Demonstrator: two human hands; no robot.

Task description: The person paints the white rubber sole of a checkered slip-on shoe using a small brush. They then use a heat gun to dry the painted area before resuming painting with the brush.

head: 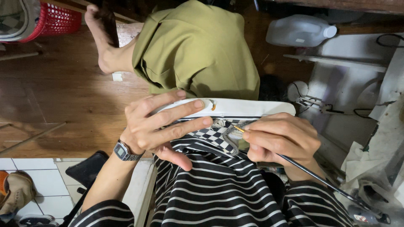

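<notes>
My left hand [162, 124], with a wristwatch on the wrist, grips a checkered black-and-white shoe [219, 132] by its white sole [240, 107], fingers spread over the sole edge. My right hand [280, 141] pinches a thin paintbrush [311, 172], its tip touching the shoe's upper near the sole. The brush handle runs down to the right. The shoe rests in front of my striped shirt, above my bent knee in olive trousers.
A white plastic jug [299, 30] lies at top right near white shelving and cables. A red basket [59, 19] stands at top left on the wooden floor. My bare foot [105, 38] rests on the floor. Shoes [14, 193] sit on white tiles at bottom left.
</notes>
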